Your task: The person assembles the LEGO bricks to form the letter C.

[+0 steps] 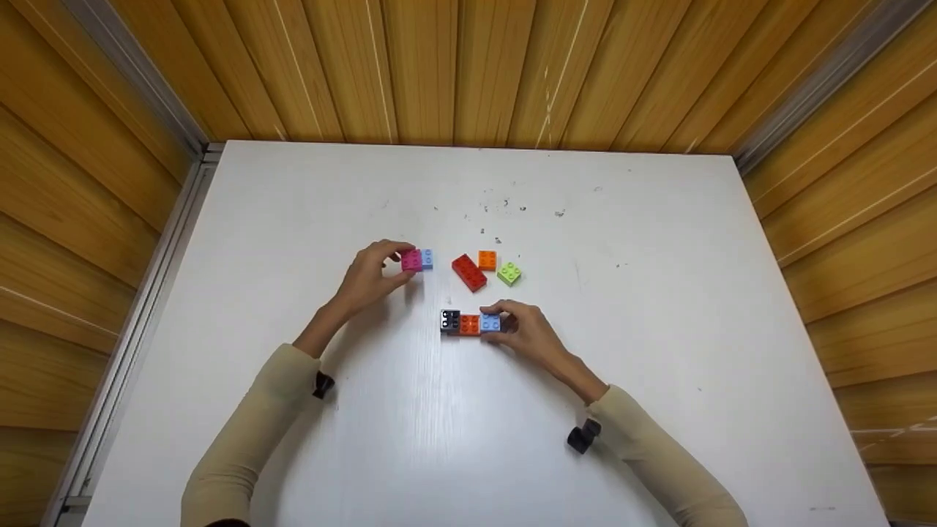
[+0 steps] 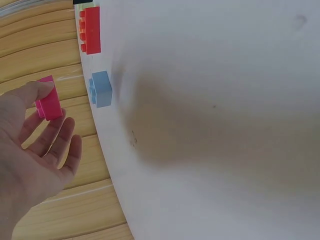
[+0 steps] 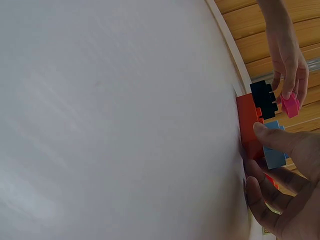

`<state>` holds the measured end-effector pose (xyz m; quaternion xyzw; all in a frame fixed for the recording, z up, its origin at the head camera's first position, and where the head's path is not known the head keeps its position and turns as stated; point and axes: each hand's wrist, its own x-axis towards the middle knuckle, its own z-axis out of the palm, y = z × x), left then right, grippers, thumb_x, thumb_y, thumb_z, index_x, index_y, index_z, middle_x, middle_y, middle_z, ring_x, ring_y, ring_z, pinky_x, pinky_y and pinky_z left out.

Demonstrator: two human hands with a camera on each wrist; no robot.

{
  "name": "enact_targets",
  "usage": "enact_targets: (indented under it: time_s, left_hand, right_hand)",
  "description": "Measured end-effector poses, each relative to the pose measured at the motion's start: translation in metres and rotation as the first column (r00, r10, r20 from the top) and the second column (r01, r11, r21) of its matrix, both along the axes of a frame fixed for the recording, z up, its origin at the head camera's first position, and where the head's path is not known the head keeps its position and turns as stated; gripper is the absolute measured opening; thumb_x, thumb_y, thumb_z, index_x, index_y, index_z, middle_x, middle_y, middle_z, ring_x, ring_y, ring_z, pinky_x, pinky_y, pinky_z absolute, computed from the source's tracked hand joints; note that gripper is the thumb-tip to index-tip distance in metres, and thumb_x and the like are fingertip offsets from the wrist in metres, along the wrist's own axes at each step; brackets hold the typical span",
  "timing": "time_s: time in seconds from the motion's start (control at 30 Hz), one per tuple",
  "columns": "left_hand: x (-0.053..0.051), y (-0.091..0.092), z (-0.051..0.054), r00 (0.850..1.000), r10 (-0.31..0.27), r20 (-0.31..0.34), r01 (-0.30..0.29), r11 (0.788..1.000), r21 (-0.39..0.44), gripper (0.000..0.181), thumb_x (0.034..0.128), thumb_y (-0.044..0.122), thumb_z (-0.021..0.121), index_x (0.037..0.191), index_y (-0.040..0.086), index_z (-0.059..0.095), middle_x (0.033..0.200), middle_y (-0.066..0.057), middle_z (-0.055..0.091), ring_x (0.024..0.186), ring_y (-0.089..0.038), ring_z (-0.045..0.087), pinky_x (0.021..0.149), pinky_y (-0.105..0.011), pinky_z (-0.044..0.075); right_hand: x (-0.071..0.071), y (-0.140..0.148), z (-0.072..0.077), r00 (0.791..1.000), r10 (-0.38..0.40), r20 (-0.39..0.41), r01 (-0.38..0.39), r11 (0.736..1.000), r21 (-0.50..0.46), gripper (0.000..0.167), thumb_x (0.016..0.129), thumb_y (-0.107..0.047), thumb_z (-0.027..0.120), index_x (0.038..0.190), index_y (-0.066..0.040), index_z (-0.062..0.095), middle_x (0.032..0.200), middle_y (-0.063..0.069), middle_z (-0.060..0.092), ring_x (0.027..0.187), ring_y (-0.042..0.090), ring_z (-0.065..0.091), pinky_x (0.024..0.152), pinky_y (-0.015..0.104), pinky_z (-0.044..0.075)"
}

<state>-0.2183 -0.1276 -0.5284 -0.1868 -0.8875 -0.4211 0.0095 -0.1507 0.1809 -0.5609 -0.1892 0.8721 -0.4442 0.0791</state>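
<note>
My left hand (image 1: 371, 278) pinches a pink toy building brick (image 2: 51, 104) between thumb and fingers, held above the table. A light blue brick (image 2: 103, 90) stands on the tabletop close by, apart from the pink one in the left wrist view. My right hand (image 1: 533, 333) grips another light blue brick (image 1: 490, 323) at the right end of a longer orange-red brick (image 3: 248, 125). On that brick's left end sits a black brick (image 1: 450, 320), with orange studs (image 1: 469, 325) showing between the two. The right fingertips partly hide the blue brick.
Just beyond the hands lie a red brick (image 1: 468, 273), a small orange brick (image 1: 487, 260) and a lime green brick (image 1: 509, 274). The white table (image 1: 622, 219) has dark specks toward its far side. Wood-look panels (image 1: 483, 73) border its back and sides.
</note>
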Motion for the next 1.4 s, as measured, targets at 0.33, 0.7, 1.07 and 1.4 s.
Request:
enact_targets:
  time_s: [0.33,0.7,1.07,1.4]
  left_hand:
    - [0.029,0.02,-0.003,0.98,-0.183,0.078,0.181,0.983,0.034,0.043,0.089,0.012,0.078,0.13,0.002,0.067,0.12,-0.016,0.072,0.108,-0.033,0.066,0.093,-0.051,0.055]
    - [0.04,0.032,-0.013,0.95,-0.283,0.135,0.286,0.958,-0.003,0.039,0.0907,0.015,0.078,0.128,0.005,0.07,0.12,-0.011,0.074,0.112,-0.029,0.067,0.1,-0.048,0.054]
    - [0.042,0.032,-0.015,0.954,-0.294,0.054,0.295,0.956,0.001,0.039,0.0878,0.014,0.081,0.124,0.005,0.071,0.114,-0.012,0.075,0.108,-0.029,0.069,0.095,-0.047,0.056]
    - [0.041,0.037,-0.015,0.943,-0.326,0.061,0.327,0.945,-0.008,0.039,0.0854,0.018,0.083,0.122,0.007,0.073,0.11,-0.009,0.076,0.104,-0.025,0.07,0.094,-0.045,0.057]
  right_hand:
    - [0.002,0.002,-0.004,1.0,-0.003,0.008,0.003,1.0,-0.027,0.038,0.082,-0.008,0.084,0.117,-0.006,0.072,0.111,0.012,0.076,0.087,0.022,0.068,0.078,0.028,0.058]
    - [0.001,0.002,-0.002,1.0,0.0,0.005,0.0,1.0,-0.031,0.036,0.082,-0.008,0.084,0.117,-0.007,0.072,0.111,0.012,0.076,0.086,0.022,0.067,0.078,0.029,0.057]
    - [0.002,0.001,-0.002,1.0,-0.009,-0.017,0.008,1.0,-0.023,0.036,0.083,-0.011,0.084,0.117,-0.009,0.073,0.108,0.009,0.076,0.083,0.018,0.066,0.074,0.024,0.054]
    - [0.001,0.001,-0.003,1.0,-0.001,-0.015,0.001,1.0,-0.028,0.037,0.083,-0.01,0.084,0.118,-0.008,0.072,0.11,0.01,0.076,0.084,0.018,0.065,0.075,0.021,0.053]
